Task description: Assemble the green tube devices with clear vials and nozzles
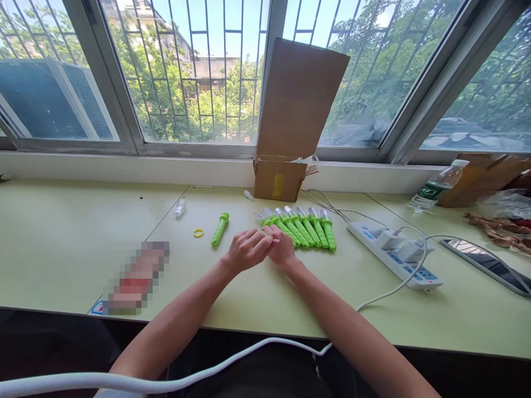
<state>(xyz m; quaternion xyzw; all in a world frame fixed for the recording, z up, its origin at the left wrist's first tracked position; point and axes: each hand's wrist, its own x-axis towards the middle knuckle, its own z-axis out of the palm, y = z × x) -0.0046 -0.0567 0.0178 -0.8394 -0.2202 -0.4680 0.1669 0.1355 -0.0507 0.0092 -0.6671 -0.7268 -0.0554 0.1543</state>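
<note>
My left hand and my right hand meet over the table with fingers curled together. Whatever lies between them is hidden by the fingers. Just beyond them, several green ribbed handles with clear tips lie side by side in a slanted row; the left end of the row is partly covered by my hands. To the left, a single green ribbed handle without a clear tip lies apart. A yellow ring and a clear plastic piece are farther left. Another small clear piece lies near the box.
An open cardboard box stands against the window sill, its flap raised. At the right are a white power strip with plugs and cables, a phone and a water bottle. A white cable crosses in front of me.
</note>
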